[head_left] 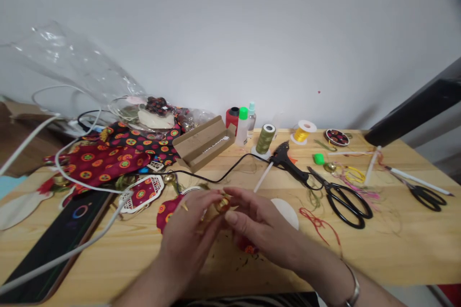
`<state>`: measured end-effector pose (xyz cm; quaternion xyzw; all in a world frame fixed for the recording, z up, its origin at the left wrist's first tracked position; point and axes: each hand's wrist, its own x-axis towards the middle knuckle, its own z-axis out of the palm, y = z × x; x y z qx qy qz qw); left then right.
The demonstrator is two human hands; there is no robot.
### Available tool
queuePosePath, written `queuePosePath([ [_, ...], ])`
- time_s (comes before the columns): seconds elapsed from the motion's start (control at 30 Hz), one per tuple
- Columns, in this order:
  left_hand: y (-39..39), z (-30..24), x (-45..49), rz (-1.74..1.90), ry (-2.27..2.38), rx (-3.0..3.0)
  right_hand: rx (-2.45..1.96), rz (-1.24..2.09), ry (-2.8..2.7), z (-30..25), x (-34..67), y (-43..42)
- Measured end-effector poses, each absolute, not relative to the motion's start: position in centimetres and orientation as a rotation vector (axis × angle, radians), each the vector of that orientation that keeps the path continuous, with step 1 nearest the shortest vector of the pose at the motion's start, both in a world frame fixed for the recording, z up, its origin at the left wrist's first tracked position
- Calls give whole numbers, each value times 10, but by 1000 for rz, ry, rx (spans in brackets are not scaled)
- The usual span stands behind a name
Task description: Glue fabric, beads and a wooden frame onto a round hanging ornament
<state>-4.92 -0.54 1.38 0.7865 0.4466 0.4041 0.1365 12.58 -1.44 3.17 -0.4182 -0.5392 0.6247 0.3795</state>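
Both my hands meet low in the middle of the view, around a small shiny gold bell (222, 205). My left hand (190, 225) is closed at its left side, with a ring on one finger. The thumb and fingertips of my right hand (261, 225) close on it from the right. Part of the bell is hidden by the fingers. Just left of my left hand lies dark red patterned fabric (165, 212). Another patterned scrap (249, 248) shows beneath my right hand, and a white disc (286, 213) lies partly behind it.
A glue gun (293, 163), a thread spool (266, 140) and large black scissors (345, 201) lie beyond my hands. An open cardboard box (203, 146) stands behind. At left are piled patterned fabric (108, 153), a phone (61, 244) and a white cable (104, 230) crossing it.
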Motion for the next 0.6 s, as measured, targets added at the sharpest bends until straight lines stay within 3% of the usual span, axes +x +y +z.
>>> queuePosePath([
  [0.13, -17, -2, -49, 1032, 1203, 2502, -1154, 1659, -1214, 23, 121, -8],
  [0.3, -9, -7, -68, 1003, 1397, 2409, -1241, 1458, -1159, 34, 155, -7],
  [0.43, 18, -3, -85, 942, 1736, 2295, -1366, 1061, -1053, 50, 208, -14],
  [0.6, 43, 3, -87, 732, 1812, 2195, -1646, 568, -947, 52, 262, -25],
])
